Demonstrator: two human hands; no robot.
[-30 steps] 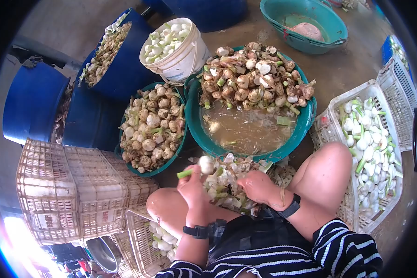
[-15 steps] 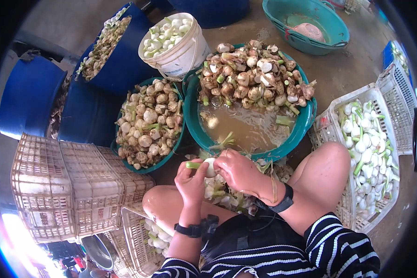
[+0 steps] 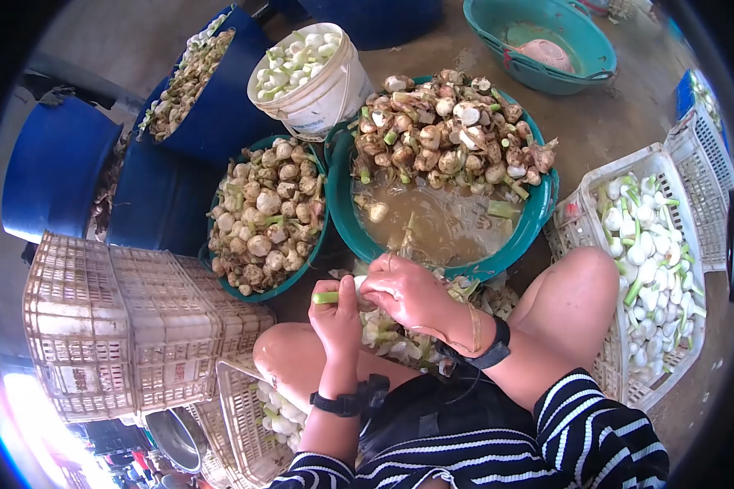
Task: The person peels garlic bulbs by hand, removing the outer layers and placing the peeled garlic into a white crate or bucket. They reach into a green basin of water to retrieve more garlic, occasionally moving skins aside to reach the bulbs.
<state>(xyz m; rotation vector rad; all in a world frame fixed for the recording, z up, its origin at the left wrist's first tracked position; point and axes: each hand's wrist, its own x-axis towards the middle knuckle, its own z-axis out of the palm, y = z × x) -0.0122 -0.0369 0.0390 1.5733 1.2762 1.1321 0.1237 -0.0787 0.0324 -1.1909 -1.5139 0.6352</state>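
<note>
My left hand (image 3: 337,319) is closed round a fresh garlic bulb, its short green stem (image 3: 325,298) sticking out to the left. The fingers of my right hand (image 3: 408,292) press together against the white bulb, largely covering it. Both hands are over a heap of pale peelings (image 3: 404,342) between my knees. Just beyond them is a round green tub (image 3: 344,213) of murky water, piled with brown, unpeeled garlic bulbs (image 3: 448,134). A strip of dry peel (image 3: 475,326) clings to my right wrist.
To the left, another green tub (image 3: 322,236) holds dirty bulbs, near stacked plastic crates (image 3: 122,326) and blue barrels (image 3: 57,171). A white bucket (image 3: 334,94) of peeled garlic stands behind. On the right is a white crate (image 3: 693,350) of peeled bulbs; a green basin (image 3: 538,81) lies farther back.
Both hands have shifted slightly, and my right hand now covers more of the bulb. A peeling at the tub's near edge looks to have moved into the water. The view has shifted a little.
</note>
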